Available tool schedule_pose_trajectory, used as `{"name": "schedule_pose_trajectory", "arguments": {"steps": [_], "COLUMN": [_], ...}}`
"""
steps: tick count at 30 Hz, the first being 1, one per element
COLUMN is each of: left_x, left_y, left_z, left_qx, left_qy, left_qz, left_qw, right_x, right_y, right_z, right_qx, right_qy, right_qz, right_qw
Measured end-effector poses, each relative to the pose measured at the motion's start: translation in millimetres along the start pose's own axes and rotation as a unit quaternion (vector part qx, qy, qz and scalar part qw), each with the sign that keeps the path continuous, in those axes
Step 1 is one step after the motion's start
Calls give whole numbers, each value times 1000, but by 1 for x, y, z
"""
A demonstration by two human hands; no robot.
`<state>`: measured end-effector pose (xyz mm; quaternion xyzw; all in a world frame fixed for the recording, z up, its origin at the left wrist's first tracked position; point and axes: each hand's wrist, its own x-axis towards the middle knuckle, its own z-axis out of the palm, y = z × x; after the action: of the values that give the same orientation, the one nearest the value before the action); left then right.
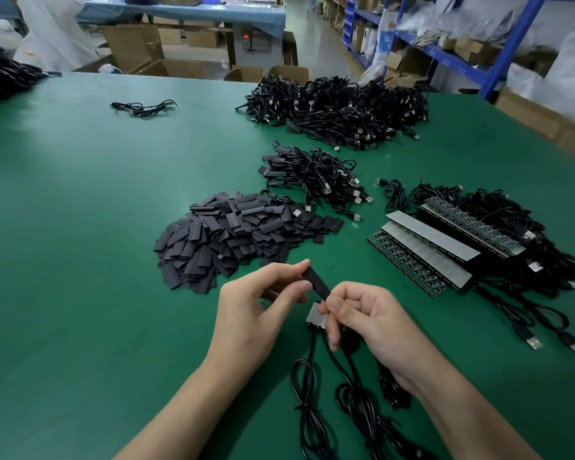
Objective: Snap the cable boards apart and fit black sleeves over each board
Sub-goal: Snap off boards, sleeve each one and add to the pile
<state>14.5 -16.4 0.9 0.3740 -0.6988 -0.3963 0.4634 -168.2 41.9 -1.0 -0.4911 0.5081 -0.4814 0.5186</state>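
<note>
black sleeve tilted, touching grey board

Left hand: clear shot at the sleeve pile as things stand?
Likely yes on path: the sleeve pile lies just beyond the left hand, nothing between. But it pinches a black sleeve, so it must release that first.

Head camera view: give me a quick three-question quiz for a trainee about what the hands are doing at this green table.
1. True or false: the left hand pinches a black sleeve.
2. The loose sleeve pile lies where, relative to the unsnapped board strips? A) to their left B) to their right C) on top of them
3. Fill in: the right hand holds a small ___ with cables hanging from it.

Key: 1 true; 2 A; 3 board.
</note>
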Motion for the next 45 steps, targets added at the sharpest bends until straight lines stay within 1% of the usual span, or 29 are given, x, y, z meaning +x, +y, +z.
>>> {"name": "schedule_pose_trajectory", "arguments": {"steps": [7,14,15,18,22,25,27,29,31,33,34,36,37,39,40,43,45], "left_x": [1,2,3,3,6,10,12,12,12,11,11,8,5,2,1,-1,-2], "left_y": [1,-1,-2,-3,-2,-5,-6,-6,-6,-9,-10,-14,-15,-14,-14,-16,-16], "left_z": [-1,0,0,2,0,-6,-9,-9,-9,-9,-8,-5,-2,2,2,2,3], "left_qx": [6,6,-13,-128,-227,-266,-280,-292,-293,-263,-221,-65,27,177,220,301,331], "left_qy": [-11,-10,-8,-2,24,79,106,113,105,82,64,9,-27,-86,-103,-135,-166], "left_qz": [19,18,3,-65,-97,-118,-130,-139,-138,-131,-129,-107,-87,-53,-42,-4,18], "left_qw": [1000,1000,1000,990,969,954,945,939,940,952,965,992,995,979,969,944,929], "right_x": [1,1,1,2,1,-1,-4,-5,-4,-4,-3,-2,-1,2,4,17,36], "right_y": [3,3,2,1,-4,-7,-7,-5,-5,-6,-6,-8,-9,-11,-12,-20,-31], "right_z": [-1,-1,-1,2,-2,-12,-13,-10,-7,-8,-10,-15,-18,-24,-27,-34,-34], "right_qx": [3,-2,-2,-19,-84,-166,-209,-234,-249,-238,-223,-188,-172,-154,-153,-166,-204], "right_qy": [2,2,3,6,22,51,46,35,43,56,65,96,118,162,179,216,231], "right_qz": [8,0,-3,-10,-8,-3,-5,-17,-28,-30,-31,-40,-46,-60,-62,-68,-78], "right_qw": [1000,1000,1000,1000,996,985,977,971,967,969,972,977,977,973,970,960,948]}}
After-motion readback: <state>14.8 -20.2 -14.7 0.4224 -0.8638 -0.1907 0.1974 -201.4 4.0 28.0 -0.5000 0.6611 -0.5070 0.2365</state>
